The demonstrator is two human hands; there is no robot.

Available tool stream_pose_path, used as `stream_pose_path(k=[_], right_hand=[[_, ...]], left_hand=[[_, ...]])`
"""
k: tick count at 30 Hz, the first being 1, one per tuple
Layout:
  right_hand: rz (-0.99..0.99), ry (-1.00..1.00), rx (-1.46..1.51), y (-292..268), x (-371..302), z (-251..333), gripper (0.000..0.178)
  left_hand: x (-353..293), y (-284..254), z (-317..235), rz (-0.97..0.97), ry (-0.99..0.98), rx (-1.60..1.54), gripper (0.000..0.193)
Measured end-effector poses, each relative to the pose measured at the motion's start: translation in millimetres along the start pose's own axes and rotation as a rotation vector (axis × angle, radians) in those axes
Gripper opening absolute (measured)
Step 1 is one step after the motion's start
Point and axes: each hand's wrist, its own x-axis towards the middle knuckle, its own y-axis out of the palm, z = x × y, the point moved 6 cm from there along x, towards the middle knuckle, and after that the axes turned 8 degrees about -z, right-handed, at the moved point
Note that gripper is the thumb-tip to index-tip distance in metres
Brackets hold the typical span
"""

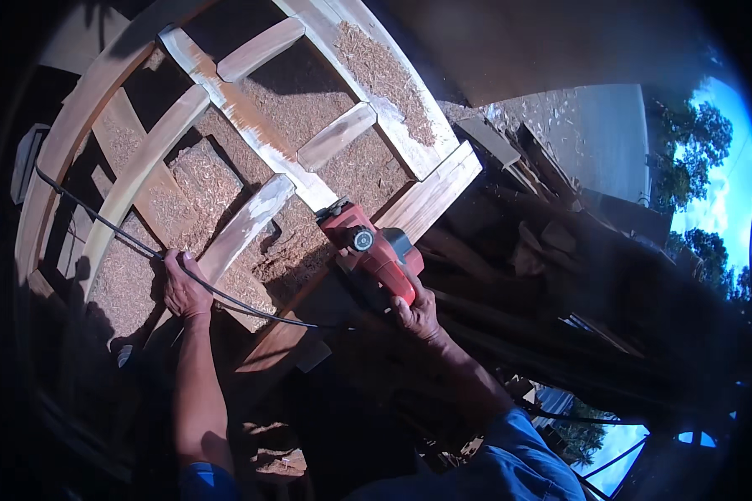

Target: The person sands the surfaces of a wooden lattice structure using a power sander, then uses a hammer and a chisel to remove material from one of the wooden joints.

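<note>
My right hand (416, 313) is wrapped round the rear handle of a red electric hand planer (368, 250). The planer's front end rests on a pale crosspiece of a wooden frame (430, 188), where that piece meets the frame's near rail. A streaked brown-and-white surface shows along the crosspiece (255, 125). My left hand (185, 284) is closed round a black power cord (113, 227), beside a short slat (255, 219) of the frame. The cord runs from the far left, past this hand, towards the planer. The planer's underside is hidden.
Wood shavings (384, 75) lie on the frame's right rail and thickly on the ground (309, 117) inside its openings. Curved rails (146, 154) stand at left. Stacked scrap boards (526, 163) are at right, with a grey paved strip (610, 142) and trees (702, 142) beyond.
</note>
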Motion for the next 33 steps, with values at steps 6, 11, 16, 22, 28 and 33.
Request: stream_pose_path(k=[6,11,16,22,28,33], right_hand=[[0.065,-0.019,-0.133,43,64,47,0.068],[0.03,-0.063,-0.177,63,104,84,0.068],[0.007,-0.125,-0.224,97,145,117,0.067],[-0.015,-0.128,-0.203,136,193,152,0.063],[-0.029,-0.138,-0.147,163,226,191,0.059],[0.016,-0.184,-0.14,179,253,224,0.063]], left_hand=[[-5,1,15,0.116,-0.144,0.003,0.033],[-5,2,2,0.118,-0.075,0.037,0.033],[0,5,15,0.04,-0.039,0.036,0.032],[-3,5,12,0.059,-0.045,0.034,0.031],[0,29,36,0.06,0.007,0.054,0.03],[13,45,60,-0.037,0.117,-0.024,0.026]])
